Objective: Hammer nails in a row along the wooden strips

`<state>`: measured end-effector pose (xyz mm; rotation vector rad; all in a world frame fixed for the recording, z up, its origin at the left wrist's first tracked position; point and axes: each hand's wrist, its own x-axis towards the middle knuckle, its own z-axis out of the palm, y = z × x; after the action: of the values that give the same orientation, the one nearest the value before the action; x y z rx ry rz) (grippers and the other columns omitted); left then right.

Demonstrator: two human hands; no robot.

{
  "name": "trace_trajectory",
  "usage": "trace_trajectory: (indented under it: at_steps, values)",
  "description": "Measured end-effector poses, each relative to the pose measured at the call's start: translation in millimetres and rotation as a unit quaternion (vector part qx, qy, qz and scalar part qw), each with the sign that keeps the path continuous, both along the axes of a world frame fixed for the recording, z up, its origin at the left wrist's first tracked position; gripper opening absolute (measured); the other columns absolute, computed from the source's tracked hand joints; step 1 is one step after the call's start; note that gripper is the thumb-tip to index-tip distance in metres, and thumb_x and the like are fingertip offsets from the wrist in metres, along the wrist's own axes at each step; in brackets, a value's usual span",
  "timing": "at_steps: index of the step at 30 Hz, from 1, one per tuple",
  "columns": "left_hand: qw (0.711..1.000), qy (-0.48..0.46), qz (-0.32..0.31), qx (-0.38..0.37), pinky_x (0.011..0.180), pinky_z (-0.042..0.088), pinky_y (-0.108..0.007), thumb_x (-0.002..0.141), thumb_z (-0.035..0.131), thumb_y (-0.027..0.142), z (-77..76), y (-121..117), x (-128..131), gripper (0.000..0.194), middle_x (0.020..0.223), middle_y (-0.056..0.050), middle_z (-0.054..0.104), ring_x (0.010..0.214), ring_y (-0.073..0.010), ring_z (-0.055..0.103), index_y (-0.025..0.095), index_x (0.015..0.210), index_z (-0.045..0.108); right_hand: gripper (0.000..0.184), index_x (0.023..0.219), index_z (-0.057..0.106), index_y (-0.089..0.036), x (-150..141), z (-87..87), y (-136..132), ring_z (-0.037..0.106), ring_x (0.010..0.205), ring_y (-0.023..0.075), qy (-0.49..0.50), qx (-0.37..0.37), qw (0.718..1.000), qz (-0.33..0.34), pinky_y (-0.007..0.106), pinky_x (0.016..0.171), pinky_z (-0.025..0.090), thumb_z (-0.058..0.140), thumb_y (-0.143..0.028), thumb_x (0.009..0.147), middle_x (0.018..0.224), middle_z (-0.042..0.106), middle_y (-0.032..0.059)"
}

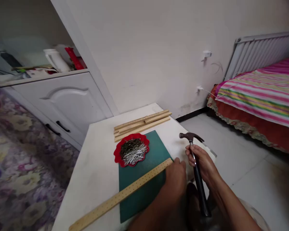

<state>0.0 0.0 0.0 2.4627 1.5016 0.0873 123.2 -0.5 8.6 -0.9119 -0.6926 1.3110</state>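
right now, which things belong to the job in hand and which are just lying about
Likely in the job:
hammer in right hand
dotted strip by left hand
nails in red dish
green mat
other wooden strips

Just lying about:
white jug
striped bedding

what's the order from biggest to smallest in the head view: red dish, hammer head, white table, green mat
By visible area, largest to smallest:
1. white table
2. green mat, partly covered
3. red dish
4. hammer head
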Motion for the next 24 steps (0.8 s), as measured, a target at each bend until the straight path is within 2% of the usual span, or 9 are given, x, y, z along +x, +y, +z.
trace_trajectory:
  at_steps: [3,7,8,10,12,14,19,24]
  values:
    - [0.997,-0.066,0.014,0.020,0.065,0.039,-0.026,0.089,0.039,0.021,5.3,2,-27,0.022,0.082,-0.004,0.063,0.075,-0.0177,0.059,0.020,0.085,0.061,0.016,0.084,0.056,-0.019,-4,-5.7,-1,0.032,0.041,0.0041,-0.045,0.000,0.999,-0.003,0.018,0.037,0.027,0.059,-0.033,0.079,0.069,0.053,-0.0032]
    - [0.989,-0.128,0.053,0.053,0.069,0.039,-0.025,0.091,0.035,0.021,13.0,7,-72,0.026,0.083,-0.004,0.060,0.078,-0.0158,0.058,0.019,0.084,0.060,0.016,0.086,0.055,-0.021,-19,-21.7,0,0.026,0.035,0.0053,-0.134,-0.016,0.991,0.001,0.018,0.035,0.021,0.062,-0.029,0.074,0.053,0.039,-0.0101]
    - [0.989,-0.126,0.057,0.060,0.068,0.038,-0.025,0.090,0.035,0.021,14.0,8,-80,0.026,0.083,-0.004,0.059,0.078,-0.0158,0.057,0.019,0.085,0.061,0.016,0.084,0.055,-0.021,-23,-25.7,0,0.028,0.036,0.0064,-0.160,-0.017,0.987,0.002,0.019,0.035,0.023,0.062,-0.029,0.072,0.051,0.039,-0.0101]
    - [0.990,-0.104,0.064,0.068,0.065,0.037,-0.024,0.090,0.037,0.021,14.5,8,-90,0.025,0.084,-0.004,0.058,0.077,-0.0159,0.057,0.021,0.087,0.062,0.012,0.077,0.058,-0.020,-32,-32.1,2,0.042,0.044,0.0104,-0.210,-0.008,0.978,-0.001,0.021,0.042,0.032,0.064,-0.027,0.068,0.058,0.050,-0.0059]
    - [0.992,-0.078,0.070,0.068,0.061,0.034,-0.024,0.089,0.039,0.021,13.2,7,-93,0.024,0.082,-0.003,0.058,0.074,-0.0158,0.057,0.022,0.086,0.062,0.009,0.071,0.059,-0.020,-39,-36.2,3,0.052,0.060,0.0160,-0.255,0.004,0.967,-0.001,0.025,0.053,0.040,0.064,-0.024,0.065,0.066,0.058,-0.0021]
    - [0.993,-0.067,0.071,0.067,0.059,0.031,-0.024,0.088,0.040,0.021,10.6,7,-90,0.023,0.080,-0.002,0.058,0.071,-0.0151,0.057,0.021,0.082,0.062,0.007,0.069,0.060,-0.020,-45,-38.8,3,0.055,0.068,0.0192,-0.288,0.011,0.958,0.004,0.027,0.060,0.042,0.062,-0.024,0.064,0.068,0.061,-0.0010]
    - [0.988,-0.118,0.072,0.071,0.058,0.030,-0.023,0.084,0.045,0.016,2.8,13,-87,0.018,0.072,0.000,0.058,0.066,-0.0128,0.054,0.019,0.073,0.059,0.004,0.069,0.059,-0.020,-56,-42.2,0,0.054,0.065,0.0186,-0.318,0.016,0.948,0.017,0.027,0.061,0.041,0.059,-0.024,0.067,0.065,0.062,-0.0014]
    - [0.973,-0.216,0.065,0.052,0.059,0.032,-0.022,0.081,0.048,0.015,3.2,12,-86,0.016,0.070,0.000,0.057,0.065,-0.0118,0.053,0.018,0.071,0.060,0.006,0.070,0.056,-0.021,-62,-34.5,-2,0.052,0.061,0.0170,-0.293,0.027,0.956,0.022,0.026,0.058,0.040,0.060,-0.023,0.067,0.064,0.058,-0.0033]
